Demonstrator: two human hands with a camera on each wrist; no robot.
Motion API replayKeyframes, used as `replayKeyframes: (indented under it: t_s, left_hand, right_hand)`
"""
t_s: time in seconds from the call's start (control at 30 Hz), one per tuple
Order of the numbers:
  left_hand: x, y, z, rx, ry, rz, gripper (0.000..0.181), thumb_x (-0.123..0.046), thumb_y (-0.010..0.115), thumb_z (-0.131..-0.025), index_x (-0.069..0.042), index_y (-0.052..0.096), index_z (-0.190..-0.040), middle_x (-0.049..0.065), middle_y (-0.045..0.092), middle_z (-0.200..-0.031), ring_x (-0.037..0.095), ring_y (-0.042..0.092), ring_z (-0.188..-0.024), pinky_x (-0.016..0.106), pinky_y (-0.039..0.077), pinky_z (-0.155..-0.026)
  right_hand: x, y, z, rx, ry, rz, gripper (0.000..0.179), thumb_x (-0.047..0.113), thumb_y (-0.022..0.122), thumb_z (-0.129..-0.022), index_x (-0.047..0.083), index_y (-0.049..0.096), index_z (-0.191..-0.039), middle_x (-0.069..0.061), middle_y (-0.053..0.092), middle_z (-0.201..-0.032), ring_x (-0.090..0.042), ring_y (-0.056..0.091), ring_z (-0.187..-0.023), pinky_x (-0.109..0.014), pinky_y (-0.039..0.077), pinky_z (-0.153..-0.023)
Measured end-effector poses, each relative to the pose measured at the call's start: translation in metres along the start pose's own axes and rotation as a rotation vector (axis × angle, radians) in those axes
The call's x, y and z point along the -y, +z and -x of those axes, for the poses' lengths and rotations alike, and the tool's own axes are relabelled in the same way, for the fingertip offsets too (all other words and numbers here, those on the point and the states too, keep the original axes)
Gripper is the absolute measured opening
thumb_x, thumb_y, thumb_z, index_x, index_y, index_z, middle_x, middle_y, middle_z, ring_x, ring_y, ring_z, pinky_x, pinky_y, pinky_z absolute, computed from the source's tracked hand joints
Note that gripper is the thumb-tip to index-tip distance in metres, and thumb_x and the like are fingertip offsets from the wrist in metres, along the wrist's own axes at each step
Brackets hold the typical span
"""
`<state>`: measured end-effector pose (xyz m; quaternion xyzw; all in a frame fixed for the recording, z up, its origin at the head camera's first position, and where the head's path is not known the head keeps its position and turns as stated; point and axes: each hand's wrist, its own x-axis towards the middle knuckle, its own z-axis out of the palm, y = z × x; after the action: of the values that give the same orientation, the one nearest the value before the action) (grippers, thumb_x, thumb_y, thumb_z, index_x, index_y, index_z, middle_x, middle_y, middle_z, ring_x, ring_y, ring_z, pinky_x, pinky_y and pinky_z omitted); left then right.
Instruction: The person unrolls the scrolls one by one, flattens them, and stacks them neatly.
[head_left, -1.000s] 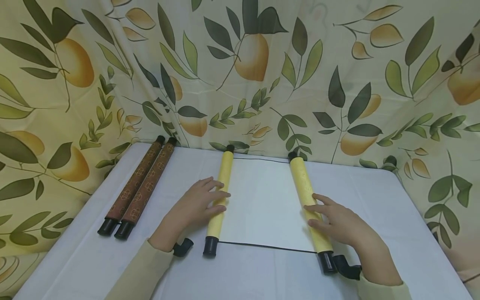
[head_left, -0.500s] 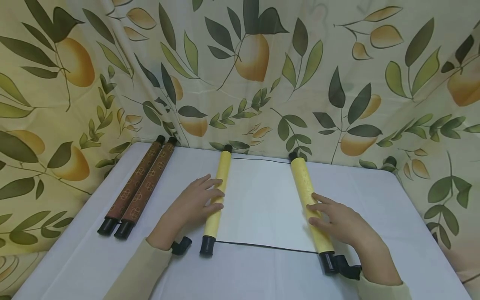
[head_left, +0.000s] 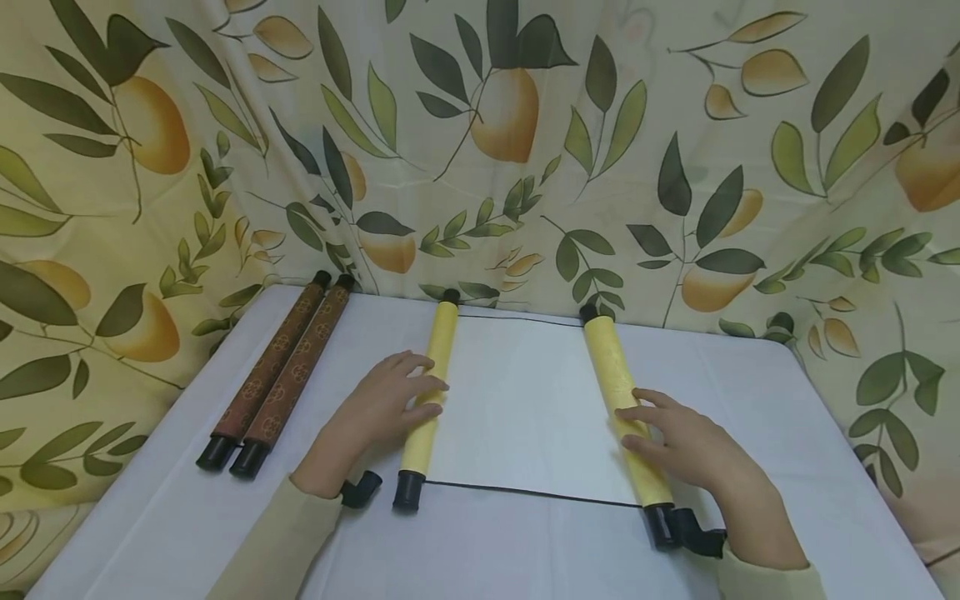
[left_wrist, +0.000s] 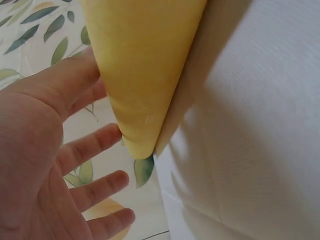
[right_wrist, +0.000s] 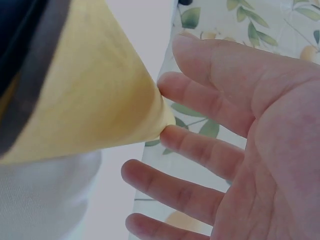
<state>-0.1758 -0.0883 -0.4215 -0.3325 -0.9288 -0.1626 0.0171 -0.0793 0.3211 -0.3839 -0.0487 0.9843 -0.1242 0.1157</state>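
Note:
A hanging scroll lies partly unrolled on the table, its white sheet (head_left: 525, 408) spread between two yellow rolls with black end knobs. My left hand (head_left: 378, 404) rests its loosely spread fingers on the left roll (head_left: 420, 446). On the right roll (head_left: 611, 362), my right hand (head_left: 693, 446) lays its fingertips from the outer side. In the left wrist view, the fingers (left_wrist: 90, 147) are extended beside the yellow roll (left_wrist: 142, 75), not wrapped round it. The right wrist view has relaxed fingers (right_wrist: 200, 145) with tips at the roll's (right_wrist: 95, 95) edge.
Two brown patterned scrolls (head_left: 262, 375) with black ends lie side by side at the table's left. A white cloth covers the table (head_left: 525, 558). Behind it hangs a curtain (head_left: 480, 192) printed with fruit and leaves. Black wrist cameras (head_left: 362, 490) sit at both cuffs.
The left roll has moved left under my left hand, and the right roll has shifted slightly right with my right hand. More of the white sheet shows between them.

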Motion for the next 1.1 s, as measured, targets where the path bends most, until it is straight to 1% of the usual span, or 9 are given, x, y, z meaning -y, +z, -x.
replayKeyframes:
  t_s: [0.13,0.23,0.4,0.5,0.6,0.73,0.9,1.1]
  left_hand:
    - [0.002,-0.001,0.0,-0.005,-0.004,-0.011,0.03,-0.043,0.066,-0.095,-0.027,0.072,-0.12,0.006,0.055,-0.142,0.032,0.042,-0.138,0.05,0.033,-0.114]
    - [0.003,-0.002,0.0,-0.007,-0.014,-0.015,0.029,-0.043,0.066,-0.095,-0.026,0.072,-0.118,0.006,0.054,-0.144,0.034,0.042,-0.138,0.051,0.033,-0.114]
    - [0.003,-0.004,0.0,0.007,-0.011,-0.001,0.027,-0.039,0.067,-0.095,-0.023,0.072,-0.116,0.004,0.052,-0.149,0.039,0.039,-0.141,0.052,0.027,-0.117]
    - [0.004,-0.004,0.0,0.01,-0.006,0.007,0.026,-0.036,0.067,-0.095,-0.021,0.072,-0.116,0.003,0.054,-0.147,0.038,0.039,-0.141,0.051,0.024,-0.119]
    - [0.005,-0.004,0.0,0.003,-0.01,0.005,0.026,-0.036,0.068,-0.095,-0.021,0.072,-0.116,0.004,0.056,-0.145,0.038,0.042,-0.14,0.051,0.027,-0.118]
    - [0.006,-0.004,0.001,-0.001,-0.027,-0.002,0.03,-0.038,0.067,-0.095,-0.024,0.07,-0.121,0.006,0.056,-0.144,0.037,0.043,-0.138,0.053,0.031,-0.115]
    - [0.008,-0.004,0.002,0.01,-0.065,-0.001,0.037,-0.042,0.067,-0.094,-0.029,0.067,-0.128,0.006,0.054,-0.145,0.033,0.044,-0.137,0.053,0.033,-0.113]
    - [0.009,-0.005,0.002,0.004,-0.077,-0.012,0.035,-0.042,0.067,-0.094,-0.027,0.069,-0.126,0.007,0.054,-0.144,0.034,0.043,-0.137,0.053,0.033,-0.113]
  right_hand:
    - [-0.002,0.0,0.0,-0.017,-0.007,0.009,0.049,0.045,0.069,-0.091,0.016,0.067,-0.13,-0.023,0.043,-0.15,-0.051,0.048,-0.128,-0.07,0.043,-0.09]
    - [-0.002,0.0,0.0,-0.025,0.004,0.004,0.047,0.042,0.07,-0.091,0.015,0.067,-0.129,-0.023,0.044,-0.15,-0.051,0.047,-0.129,-0.07,0.042,-0.092]
    - [-0.002,0.0,-0.001,-0.027,0.01,-0.009,0.042,0.038,0.067,-0.094,0.013,0.068,-0.128,-0.024,0.042,-0.151,-0.051,0.043,-0.132,-0.07,0.039,-0.097]
    - [-0.001,-0.001,0.0,-0.03,0.013,-0.025,0.04,0.036,0.064,-0.096,0.011,0.068,-0.127,-0.024,0.041,-0.152,-0.051,0.04,-0.135,-0.069,0.036,-0.101]
    - [-0.001,0.0,0.001,-0.036,0.026,-0.046,0.04,0.034,0.064,-0.096,0.01,0.067,-0.128,-0.024,0.043,-0.151,-0.05,0.039,-0.136,-0.068,0.035,-0.104]
    - [-0.003,0.001,0.002,-0.033,0.029,-0.055,0.042,0.032,0.063,-0.097,0.014,0.063,-0.134,-0.025,0.043,-0.151,-0.051,0.04,-0.136,-0.069,0.036,-0.103]
    - [-0.009,0.002,0.002,0.02,0.038,-0.037,0.047,0.04,0.061,-0.097,0.019,0.06,-0.139,-0.026,0.039,-0.153,-0.054,0.038,-0.134,-0.073,0.036,-0.097]
    - [-0.011,0.002,0.002,0.043,0.058,-0.044,0.051,0.044,0.063,-0.095,0.017,0.06,-0.139,-0.026,0.035,-0.155,-0.056,0.035,-0.135,-0.074,0.036,-0.096]
